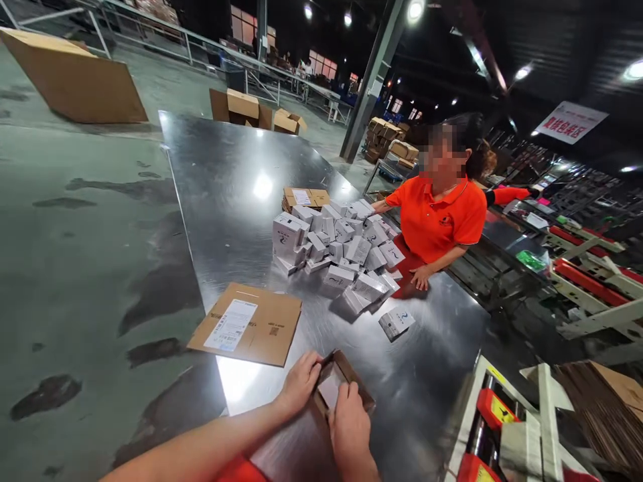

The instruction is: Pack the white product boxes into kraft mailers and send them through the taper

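A small open cardboard box point(368, 402) is on the metal table right before me, with something flat and white point(329, 389) inside it. My left hand point(300, 383) grips the box at its left edge, thumb and fingers closed on the wall. With fingers bent over the near rim, my right hand point(349, 423) holds the box from the near side; its fingertips reach inside, partly hidden. To the left lies a flattened cardboard carton point(274, 321) with a white label. One white printed box point(396, 323) rests beyond my right hand, apart from the pile.
A heap of white boxes point(346, 244) covers the middle of the metal table point(216, 201). Folded cartons point(319, 196) lie behind it. A co-worker in an orange shirt point(432, 217) stands at the right edge. A roller machine point(495, 415) stands at lower right.
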`<state>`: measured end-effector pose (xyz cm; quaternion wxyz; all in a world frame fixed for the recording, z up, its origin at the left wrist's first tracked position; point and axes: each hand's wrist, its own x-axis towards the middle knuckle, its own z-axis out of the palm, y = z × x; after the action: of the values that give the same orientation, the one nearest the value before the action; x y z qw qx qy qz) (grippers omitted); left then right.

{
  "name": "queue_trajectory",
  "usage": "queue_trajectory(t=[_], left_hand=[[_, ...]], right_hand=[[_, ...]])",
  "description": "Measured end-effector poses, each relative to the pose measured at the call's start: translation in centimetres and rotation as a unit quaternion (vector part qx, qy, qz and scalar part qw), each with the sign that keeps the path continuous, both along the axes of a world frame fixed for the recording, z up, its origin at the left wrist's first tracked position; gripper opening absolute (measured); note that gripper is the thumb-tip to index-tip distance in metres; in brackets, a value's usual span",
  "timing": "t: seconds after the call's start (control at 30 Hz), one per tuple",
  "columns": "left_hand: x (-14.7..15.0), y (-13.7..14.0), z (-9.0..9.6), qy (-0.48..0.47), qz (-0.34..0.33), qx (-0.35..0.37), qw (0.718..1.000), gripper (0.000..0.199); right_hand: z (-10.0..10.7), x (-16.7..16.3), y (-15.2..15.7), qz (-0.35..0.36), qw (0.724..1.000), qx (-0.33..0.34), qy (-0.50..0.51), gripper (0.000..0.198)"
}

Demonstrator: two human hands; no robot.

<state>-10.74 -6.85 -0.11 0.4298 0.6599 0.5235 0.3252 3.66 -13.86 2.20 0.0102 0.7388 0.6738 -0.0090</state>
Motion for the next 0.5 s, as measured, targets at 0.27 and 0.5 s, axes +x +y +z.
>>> queue_trajectory(t=[0.27,0.5], left_hand=[[0.6,-0.3,0.4,0.062,-0.075,0.070,0.993,0.036],[-0.4,-2.0,2.5,0.121,-0.312,0.070,0.940,0.023]], right_hand=[[-0.5,8.1,-5.0,-0.026,0.945,-0.032,0.325,0.041],[-4.2,4.1,-3.8,-0.064,0.904,-0.037,0.421,0.055]])
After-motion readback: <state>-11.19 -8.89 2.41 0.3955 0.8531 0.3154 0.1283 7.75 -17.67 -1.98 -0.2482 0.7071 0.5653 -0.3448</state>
